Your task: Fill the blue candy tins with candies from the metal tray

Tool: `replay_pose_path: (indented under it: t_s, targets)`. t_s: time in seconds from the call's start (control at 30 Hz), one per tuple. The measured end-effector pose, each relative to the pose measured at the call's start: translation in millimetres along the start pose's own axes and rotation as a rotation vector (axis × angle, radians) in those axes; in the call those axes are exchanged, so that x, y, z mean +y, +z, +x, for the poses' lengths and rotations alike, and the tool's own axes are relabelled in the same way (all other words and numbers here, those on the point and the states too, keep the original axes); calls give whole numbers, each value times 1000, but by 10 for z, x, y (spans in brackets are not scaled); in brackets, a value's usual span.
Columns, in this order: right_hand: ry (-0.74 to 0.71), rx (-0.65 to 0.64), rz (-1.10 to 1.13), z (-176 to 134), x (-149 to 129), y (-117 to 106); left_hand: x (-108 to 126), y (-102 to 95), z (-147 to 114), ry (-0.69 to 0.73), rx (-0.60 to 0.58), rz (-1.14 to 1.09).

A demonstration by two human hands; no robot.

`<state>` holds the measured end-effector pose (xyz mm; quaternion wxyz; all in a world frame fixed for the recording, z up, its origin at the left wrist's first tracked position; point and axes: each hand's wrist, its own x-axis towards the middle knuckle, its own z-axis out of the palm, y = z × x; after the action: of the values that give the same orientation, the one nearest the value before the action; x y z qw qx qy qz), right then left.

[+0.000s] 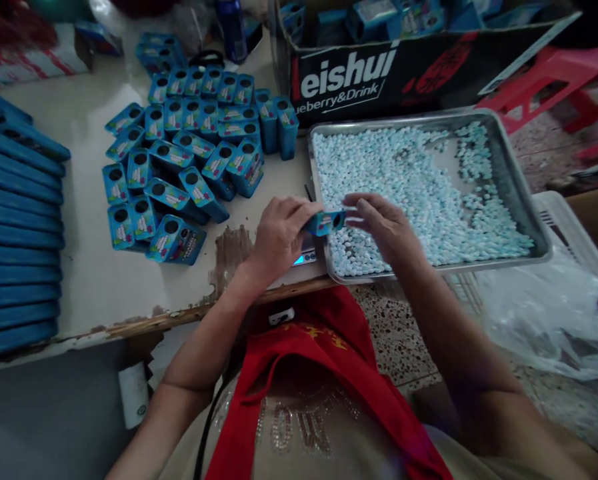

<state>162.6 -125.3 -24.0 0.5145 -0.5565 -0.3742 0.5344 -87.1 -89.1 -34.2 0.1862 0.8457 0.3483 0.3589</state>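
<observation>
My left hand (281,235) is closed around a small blue candy box (323,223), held above the left rim of a metal tray (543,230). A round dark hole shows in the box's top, which points right. Beside that end is my right hand (381,223), its fingers stretched out and somewhat apart. Nothing can be made out in them, and whether the fingertips touch the box is unclear. Many small pale blue and white candies (403,180) lie spread in the tray. Partly hidden under my left hand is a small scale with a lit display (305,258).
Several upright blue boxes with holes (193,123) stand left of the tray. Stacked boxes (19,247) line the table's left side. Behind the tray is a black carton (349,80) holding more boxes. A red stool (543,83) and a plastic bag (539,307) are at right.
</observation>
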Motion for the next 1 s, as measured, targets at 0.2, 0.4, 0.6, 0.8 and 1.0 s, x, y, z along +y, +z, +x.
replay_pose_path:
  t_s: [0.2,0.4,0.6,0.8,1.0]
  targets:
    - [249,1,522,-85,142,232,219,-32,303,159,-73,199]
    - [256,-62,658,-112,70,156,75,-2,151,-19,51,109]
    - [382,-69,680,-75,2,204,90,-78,79,42,114,82]
    - [292,-78,606,-98,29,264,-16,-68,83,171,81,239]
    - [320,-112,566,-47,132,255,-186,12,-9,68,103,186]
